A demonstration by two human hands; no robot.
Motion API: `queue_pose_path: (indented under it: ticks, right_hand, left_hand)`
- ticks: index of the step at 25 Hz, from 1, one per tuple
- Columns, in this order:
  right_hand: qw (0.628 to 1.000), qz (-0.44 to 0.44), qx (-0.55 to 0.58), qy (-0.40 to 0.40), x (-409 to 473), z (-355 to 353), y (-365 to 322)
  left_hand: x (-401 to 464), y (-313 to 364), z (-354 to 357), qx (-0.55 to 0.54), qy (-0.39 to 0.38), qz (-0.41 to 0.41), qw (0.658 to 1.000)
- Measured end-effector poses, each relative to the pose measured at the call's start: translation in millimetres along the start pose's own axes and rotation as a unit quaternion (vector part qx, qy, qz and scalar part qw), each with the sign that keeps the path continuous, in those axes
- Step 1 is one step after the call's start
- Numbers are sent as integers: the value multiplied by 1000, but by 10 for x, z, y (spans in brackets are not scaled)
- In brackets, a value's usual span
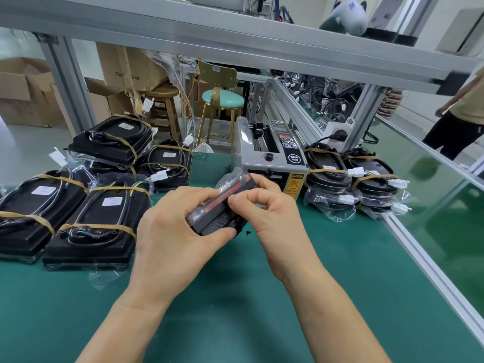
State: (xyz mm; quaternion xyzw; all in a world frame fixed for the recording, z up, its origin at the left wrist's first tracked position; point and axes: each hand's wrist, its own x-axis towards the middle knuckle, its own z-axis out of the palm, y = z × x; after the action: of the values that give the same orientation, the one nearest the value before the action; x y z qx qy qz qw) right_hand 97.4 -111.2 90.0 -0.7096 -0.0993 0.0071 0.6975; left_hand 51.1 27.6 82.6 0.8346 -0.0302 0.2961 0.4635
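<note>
- my left hand (170,226) is clamped on one black part (217,224) inside one clear bag (228,180), fingers curled under it.
- my right hand (267,205) pinches the part's top edge between thumb and forefinger.
- the part is held just above the green worktop (288,297), in front of one grey tape dispenser (267,155).
- to my left i count four taped black units (104,221) on top, with at least one more beneath the far one.
- to my right, two stacks (327,171) of the same units stand side by side.
- one small black bit (247,233) lies on the worktop near my right hand.
- behind the worktop are two stools: one wooden stool (162,106) and one teal stool (222,100).
</note>
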Motion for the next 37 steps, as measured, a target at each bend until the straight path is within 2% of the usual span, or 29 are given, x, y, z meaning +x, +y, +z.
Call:
queue_pose_path:
  ticks: [7, 11, 14, 17, 20, 21, 23, 24, 26, 27, 29, 31, 33, 35, 37]
  right_hand:
    - [997, -35, -39, 56, -14, 72, 94]
    - [994, 19, 62, 85, 16, 58, 155]
    - [998, 14, 38, 56, 40, 64, 160]
    - [997, 10, 68, 42, 62, 97, 184]
    - [998, -38, -42, 0, 81, 94, 213]
    - [998, -39, -46, 3, 110, 39, 211]
    - [998, -30, -36, -30, 157, -145, 198]
    - [995, -18, -51, -85, 166, -236, 202]
    - [967, 13, -131, -217, 135, -362, 247]
    - [953, 10, -167, -253, 107, -387, 266]
    - [945, -10, -227, -236, 64, -395, 260]
    - [929, -44, -325, -169, 68, -411, 210]
    - [865, -114, -472, -130, 125, -419, 201]
    - [800, -175, -560, -124, 183, -347, 214]
    - [787, -204, -568, -130, 239, -253, 259]
  left_hand:
    - [3, 10, 1, 6, -1, 13, 1000]
    - [-10, -1, -16, 13, -7, 7, 1000]
    - [-6, -6, -40, 6, -8, 9, 1000]
    - [26, -28, -72, -15, -10, 15, 1000]
    - [62, -103, -154, -60, -22, 12, 998]
    - [67, -156, -192, -78, -23, 7, 997]
    - [67, -321, -275, -157, -4, -27, 987]
    - [55, -411, -302, -229, 6, -52, 972]
    - [-12, -550, -271, -350, -6, -98, 932]
    - [-49, -582, -244, -387, -26, -113, 915]
    - [-71, -607, -249, -411, -86, -130, 898]
    - [-28, -625, -348, -328, -134, -108, 929]
    - [43, -612, -447, -173, -145, -40, 973]
    - [59, -599, -388, -117, -180, 6, 977]
    - [5, -601, -277, -165, -197, -38, 966]
